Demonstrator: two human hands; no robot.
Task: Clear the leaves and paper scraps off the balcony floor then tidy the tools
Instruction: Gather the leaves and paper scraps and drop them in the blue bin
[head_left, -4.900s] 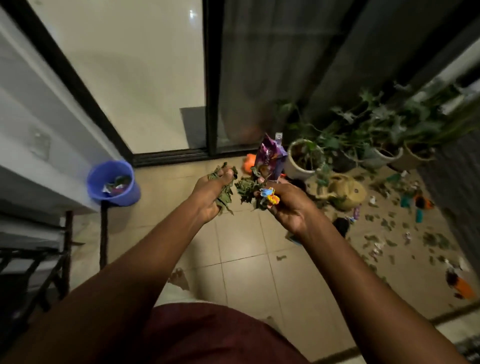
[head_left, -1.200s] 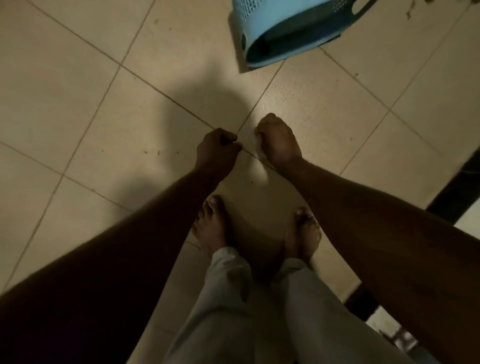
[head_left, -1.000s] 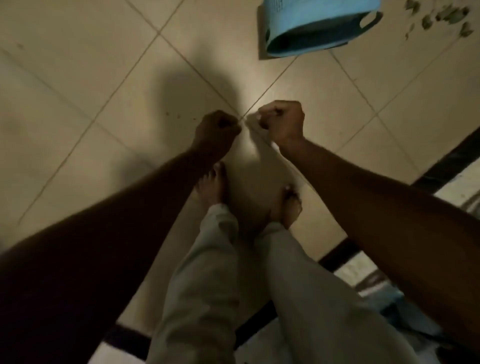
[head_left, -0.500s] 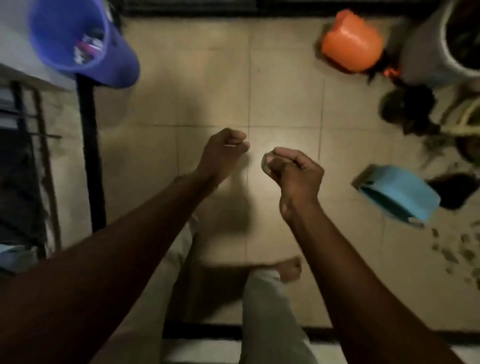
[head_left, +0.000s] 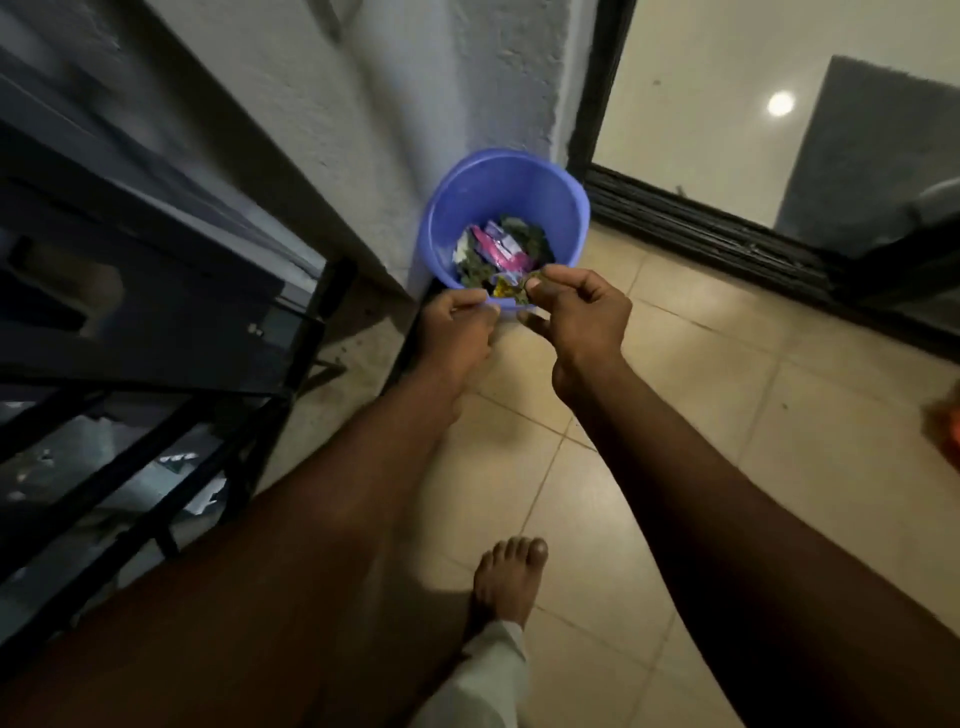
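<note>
Far left: black metal railing (head_left: 156, 364), with only a dim view through its bars.
Next: rough white wall (head_left: 389, 104).
Blue bucket (head_left: 519, 176) stands on the tiled floor (head_left: 727, 415), in the corner against that wall and just beside the dark door track (head_left: 701, 228).
Bucket contents: dry leaves mixed with pink and purple wrappers (head_left: 498, 249), lying at the bottom.
Left hand (head_left: 457, 327): at the near rim of the bucket, fingers curled, thumb against the fingertips. Cannot tell whether anything is held between them.
Held scraps (head_left: 511, 291): a green leaf bit and a yellow piece, over the bucket's near edge, between the two hands.
Right hand (head_left: 576, 317): thumb and forefinger pinch the held scraps; the other fingers are loosely bent. Possibly the left fingertips touch the same bits, but the light is poor.
Below: one bare foot (head_left: 511, 577) on the tiles, with a pale trouser leg (head_left: 478, 675) above it.
Right: grey mat (head_left: 872, 156) beyond the door track.
Far right edge: blurred orange object (head_left: 948, 421) on the floor.
</note>
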